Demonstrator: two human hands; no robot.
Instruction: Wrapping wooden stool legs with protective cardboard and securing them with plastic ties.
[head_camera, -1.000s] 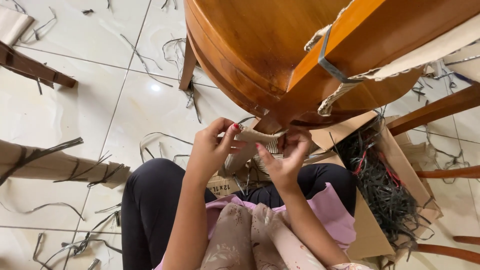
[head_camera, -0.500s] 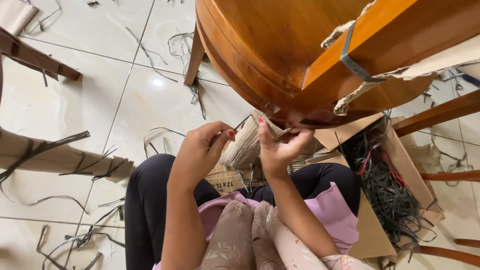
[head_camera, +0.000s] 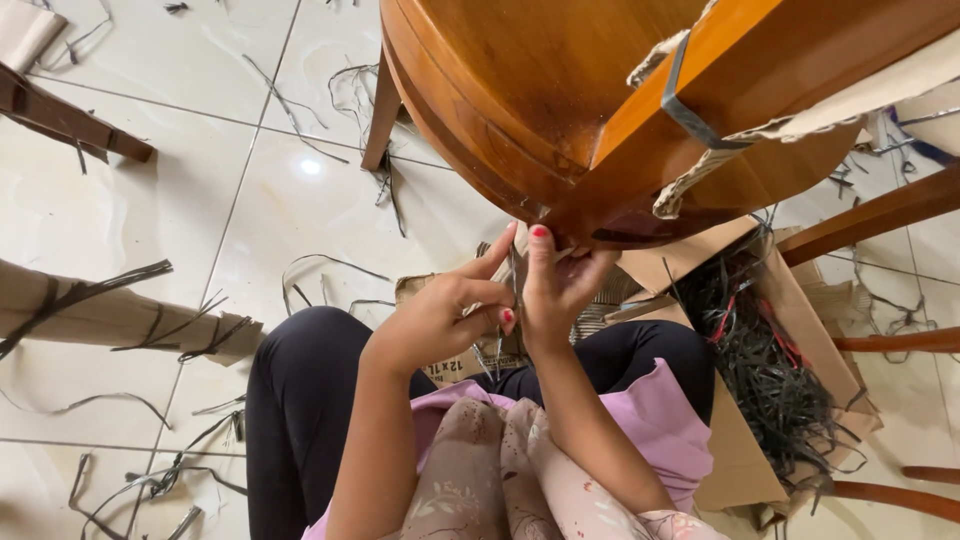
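Below the head camera, at the centre of the view, two bare hands meet under the rim of a polished wooden chair (head_camera: 520, 90) that fills the frame from 12 to 2 o'clock. Left hand (head_camera: 440, 320) curls shut, thumb and forefinger pinching a thin strip of cardboard wrap (head_camera: 508, 268) just at the rim. Right hand (head_camera: 555, 290), touching the left at its 3 o'clock, closes its fingers on the same strip where it meets the wood. Grey strap (head_camera: 685, 100) and torn paper cling to a chair rail at 1 o'clock. Cardboard box (head_camera: 740, 460) full of black strap offcuts (head_camera: 770, 370) sits on the floor at 4 o'clock, just beside the person's knee. Loose straps litter the white tile floor (head_camera: 150, 230) from 7 to 11 o'clock, and a wrapped chair leg (head_camera: 110, 315) lies at 9 o'clock.

Judging by this, the step in hand is peeling the last packing off the chair's edge. The next move seems to call for a firm two-handed pull away from the wood, keeping the pinch tight so the strip does not tear short.
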